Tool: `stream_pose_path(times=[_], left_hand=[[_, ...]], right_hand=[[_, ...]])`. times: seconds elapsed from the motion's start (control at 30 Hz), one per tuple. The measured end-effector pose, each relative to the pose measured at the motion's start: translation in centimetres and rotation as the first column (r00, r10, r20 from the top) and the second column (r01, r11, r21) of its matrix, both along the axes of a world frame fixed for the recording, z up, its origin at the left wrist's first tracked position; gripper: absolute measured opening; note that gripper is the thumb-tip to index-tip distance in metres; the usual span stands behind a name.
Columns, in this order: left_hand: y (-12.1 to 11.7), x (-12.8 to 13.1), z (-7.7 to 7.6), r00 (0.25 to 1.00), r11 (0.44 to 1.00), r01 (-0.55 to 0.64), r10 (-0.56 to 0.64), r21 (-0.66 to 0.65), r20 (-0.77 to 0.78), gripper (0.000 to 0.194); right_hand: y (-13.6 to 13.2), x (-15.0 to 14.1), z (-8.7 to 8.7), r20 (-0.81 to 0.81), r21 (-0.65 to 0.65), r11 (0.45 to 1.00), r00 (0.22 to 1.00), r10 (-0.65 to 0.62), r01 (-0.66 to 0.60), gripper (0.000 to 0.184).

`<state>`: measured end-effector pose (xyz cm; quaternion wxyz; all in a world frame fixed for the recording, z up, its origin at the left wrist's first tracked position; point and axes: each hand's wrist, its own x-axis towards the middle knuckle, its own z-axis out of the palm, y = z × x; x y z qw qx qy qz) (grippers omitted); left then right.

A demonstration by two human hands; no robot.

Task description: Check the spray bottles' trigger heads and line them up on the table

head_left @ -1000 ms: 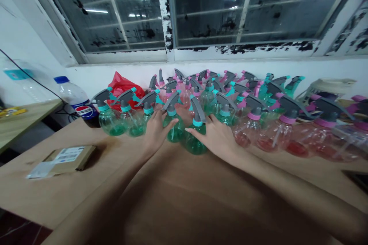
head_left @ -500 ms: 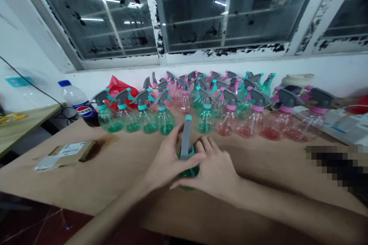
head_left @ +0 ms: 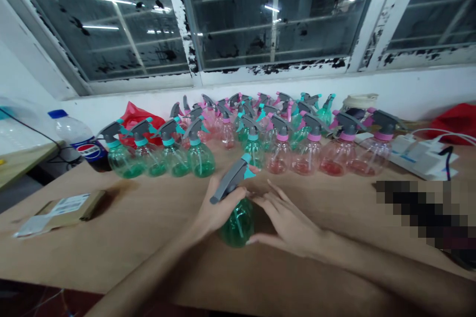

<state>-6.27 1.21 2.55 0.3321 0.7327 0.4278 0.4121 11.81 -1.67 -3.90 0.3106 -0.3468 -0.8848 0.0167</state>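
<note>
A green spray bottle (head_left: pixel 238 225) with a grey and turquoise trigger head stands near the middle of the table, its nozzle turned away and to the right. My left hand (head_left: pixel 219 208) is wrapped round its neck, just under the spray head, and hides part of the collar. Beside the bottle's right side is my right hand (head_left: pixel 290 223), fingers spread, with the thumb tip close to the lower body; whether it touches I cannot tell. Past my hands, a row of green spray bottles (head_left: pixel 201 158) and pink spray bottles (head_left: pixel 278 156) stands upright.
More spray bottles crowd behind the row, by the wall. At left are a Pepsi bottle (head_left: pixel 89 146), a red plastic bag (head_left: pixel 139 119) and a flat cardboard packet (head_left: pixel 70 208). White power strips (head_left: pixel 416 156) with cables lie at right, near a blurred-out dark patch (head_left: pixel 420 218).
The spray head has turned so its nozzle now points to the right. My right hand has opened and drawn away from the bottle's side. The view has shifted slightly right.
</note>
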Motion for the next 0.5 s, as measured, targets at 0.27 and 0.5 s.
stream_pose_path(times=[0.27,0.5], left_hand=[[2.7,2.3,-0.2,0.997,0.997,0.023,-0.028,-0.072,-0.066,0.015],[3.6,3.6,0.3,0.989,0.994,0.093,-0.098,-0.048,-0.111,0.022]], right_hand=[[2.1,6.2,-3.3,-0.008,-0.096,0.983,0.988,-0.157,0.155,0.032],[2.3,6.5,-4.0,-0.026,-0.195,0.962,0.979,-0.200,0.191,0.035]])
